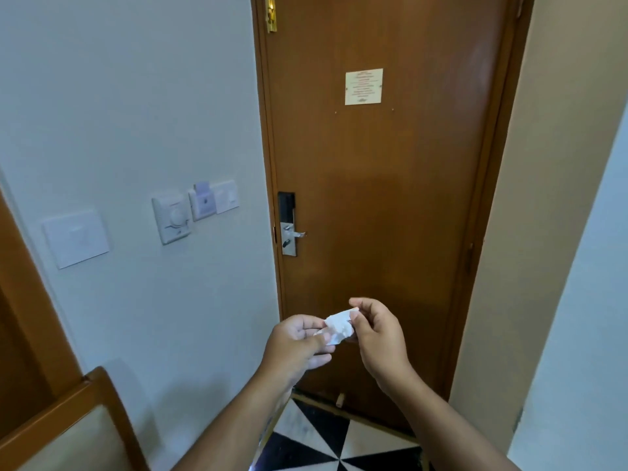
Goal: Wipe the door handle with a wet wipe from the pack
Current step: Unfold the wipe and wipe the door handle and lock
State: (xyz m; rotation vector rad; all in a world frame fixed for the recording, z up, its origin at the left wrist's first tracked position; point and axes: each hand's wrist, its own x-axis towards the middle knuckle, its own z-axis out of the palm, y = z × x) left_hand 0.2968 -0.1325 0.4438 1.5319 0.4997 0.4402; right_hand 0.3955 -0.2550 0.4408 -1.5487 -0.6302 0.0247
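A small, crumpled white wet wipe (338,326) is held between both hands in front of the lower part of the brown door (384,198). My left hand (299,345) pinches its left end. My right hand (377,334) pinches its top right corner. The silver lever door handle (295,232) sits on a metal lock plate at the door's left edge, well above and a little left of my hands. I see no wipe pack.
A paper notice (363,86) is fixed high on the door. Wall switches and a dial control (175,217) hang on the white wall to the left. A wooden chair back (68,426) fills the lower left corner. Black-and-white floor tiles (316,440) lie below.
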